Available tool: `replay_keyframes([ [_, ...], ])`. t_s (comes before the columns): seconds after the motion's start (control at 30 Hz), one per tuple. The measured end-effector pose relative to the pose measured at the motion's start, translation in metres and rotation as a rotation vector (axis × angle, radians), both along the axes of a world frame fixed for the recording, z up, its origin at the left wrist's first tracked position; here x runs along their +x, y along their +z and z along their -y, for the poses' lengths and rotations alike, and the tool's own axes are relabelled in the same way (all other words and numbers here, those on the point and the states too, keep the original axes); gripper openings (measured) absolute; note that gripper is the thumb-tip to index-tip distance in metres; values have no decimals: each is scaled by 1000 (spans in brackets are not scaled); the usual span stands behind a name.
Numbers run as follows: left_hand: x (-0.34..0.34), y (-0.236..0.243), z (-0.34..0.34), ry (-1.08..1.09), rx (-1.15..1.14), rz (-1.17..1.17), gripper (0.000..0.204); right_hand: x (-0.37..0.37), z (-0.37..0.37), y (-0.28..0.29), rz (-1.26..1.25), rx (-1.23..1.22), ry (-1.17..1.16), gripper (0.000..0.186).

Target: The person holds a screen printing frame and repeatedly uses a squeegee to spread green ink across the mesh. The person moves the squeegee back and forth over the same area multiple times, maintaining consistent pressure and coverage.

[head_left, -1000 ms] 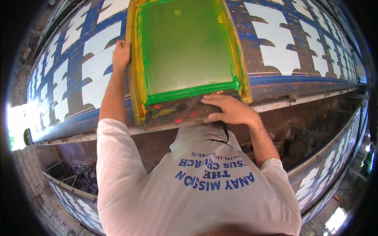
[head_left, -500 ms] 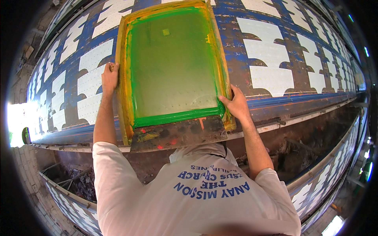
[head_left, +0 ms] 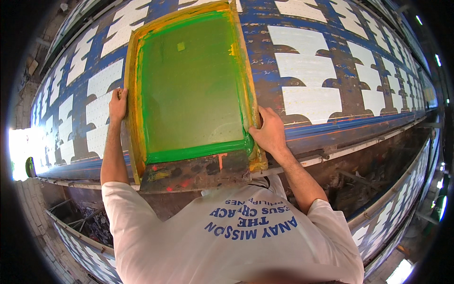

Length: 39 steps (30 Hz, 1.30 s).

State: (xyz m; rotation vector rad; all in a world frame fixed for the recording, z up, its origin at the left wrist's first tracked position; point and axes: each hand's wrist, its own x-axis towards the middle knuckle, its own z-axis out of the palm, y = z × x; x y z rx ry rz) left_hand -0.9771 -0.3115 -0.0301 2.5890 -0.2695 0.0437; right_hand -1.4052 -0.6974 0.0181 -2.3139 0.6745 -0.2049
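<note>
Left hand (head_left: 118,105) is curled closed at the left side of a screen frame (head_left: 132,118), grasping it about midway along. Right hand (head_left: 270,135) grips the opposite side near its lower corner, thumb over the top and fingers wrapped around the outer edge. Between the two hands, the wooden frame, stained yellow and orange, lies over the table (head_left: 266,94) with its near end at the table's front edge; whether it sits flat or slightly raised cannot be told. Inside it is stretched a translucent green mesh (head_left: 191,94), marked with a small yellow-green patch (head_left: 180,46) near the far end. Brighter green paint lines the borders, thickest along the near one. Closest to the body, a dark board (head_left: 203,168) spans the frame, smeared with red, orange and yellow.

Around the frame, the blue-and-brown stained tabletop carries rows of flat white pieces (head_left: 305,66) with curved notches. A pale rail (head_left: 326,154) runs along its front edge. Below are the person's white shirt (head_left: 156,251), with blue lettering, and bare forearms. At lower right, another table bears more white pieces. On the far left, bright light (head_left: 21,154) glares above a brick floor (head_left: 30,222).
</note>
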Motion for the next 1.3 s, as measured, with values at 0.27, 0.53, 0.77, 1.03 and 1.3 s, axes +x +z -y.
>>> replay_keyframes([
  [0.27,-57,32,146,-109,-49,15,52,-61,152,1,54,22,-81,52],
  [0.53,-169,34,332,-133,-28,6,49,-162,319,-13,56,24,-145,56],
  [0.77,-239,17,402,-161,-106,62,43,-216,386,-23,9,68,-178,61],
  [1.03,-258,15,419,-99,4,73,43,-238,398,-36,26,117,-166,62],
  [1.3,-248,-6,425,-122,46,28,45,-231,380,-35,-49,-319,-175,63],
])
